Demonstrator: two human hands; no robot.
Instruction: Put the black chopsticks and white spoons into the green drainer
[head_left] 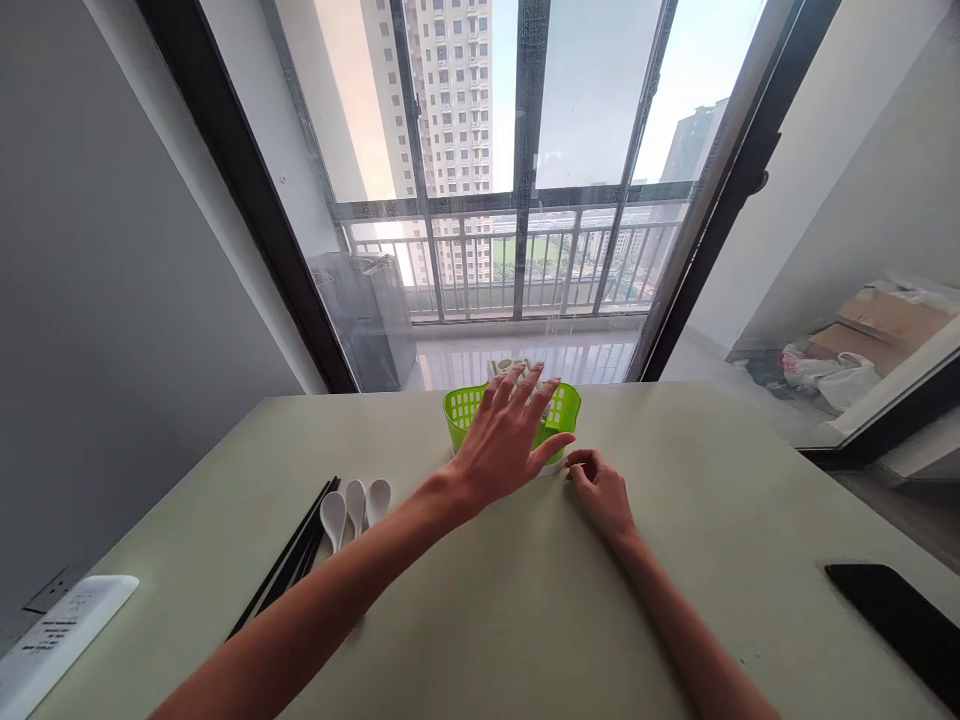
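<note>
A green basket [462, 402] with rectangular holes stands at the far side of the table on a white base [553, 468]. My left hand [510, 430] is stretched over it, palm down, with its fingers spread and holding nothing. That hand hides much of the basket's middle; whether it touches the rim I cannot tell. A white part with holes [501, 368] shows behind my fingertips. Just right of the basket, my right hand [601, 492] rests on the table with its fingers curled closed. Its fingertips are close to the white base, and no object shows in them.
Left of my forearm lie several black chopsticks [296, 545] and three white spoons [355, 505]. A white power strip [71, 625] is at the left edge, a black phone-like object [892, 620] at the right. Glass doors [525, 250] rise beyond the table [487, 620].
</note>
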